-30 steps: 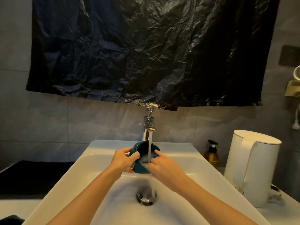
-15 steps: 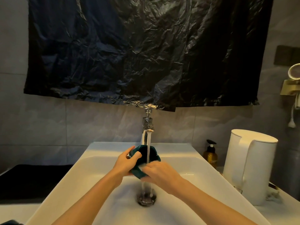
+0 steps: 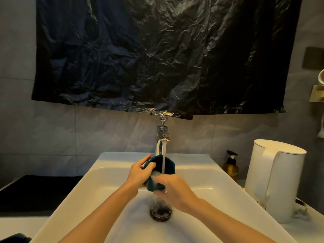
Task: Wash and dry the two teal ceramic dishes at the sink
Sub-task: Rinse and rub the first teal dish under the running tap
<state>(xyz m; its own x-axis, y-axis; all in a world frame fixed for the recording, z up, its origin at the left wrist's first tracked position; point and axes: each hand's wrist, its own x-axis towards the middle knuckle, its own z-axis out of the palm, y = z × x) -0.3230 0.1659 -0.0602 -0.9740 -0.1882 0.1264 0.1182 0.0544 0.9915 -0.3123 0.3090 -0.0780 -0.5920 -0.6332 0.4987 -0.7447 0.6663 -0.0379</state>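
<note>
Holding the teal dish [image 3: 168, 163] over the basin, the two hands are close together and both are closed on it. The left hand [image 3: 138, 174] grips the upper left edge, with the thumb across the front and a finger behind the rim. The right hand [image 3: 173, 188] lies over the lower part with its fingers curled round the bottom edge, so this part of the dish is hidden from the camera. The dish is tilted, its open side turned toward the viewer, and it is held above the drain [image 3: 160, 212], not touching the sink [image 3: 219, 174].

The water stream [image 3: 163, 158] falls from the tap [image 3: 162, 137] in front of the dish and meets it just above the right hand. Below the hands the water splashes on the drain.

On the tiled wall behind hangs a wide black plastic sheet [image 3: 157, 58]; its lower edge comes down to the top of the tap. To the right of the sink an amber pump bottle [image 3: 230, 168] stands near the wall, and a white kettle [image 3: 273, 179] stands nearer to the viewer, well apart from the hands. To the left of the sink there is a dark flat surface [image 3: 35, 192]. At the lower left corner a dark thing [image 3: 15, 238] is cut by the edge, and I cannot tell what it is. At the right edge a wall holder [image 3: 317, 95] shows only partly.
</note>
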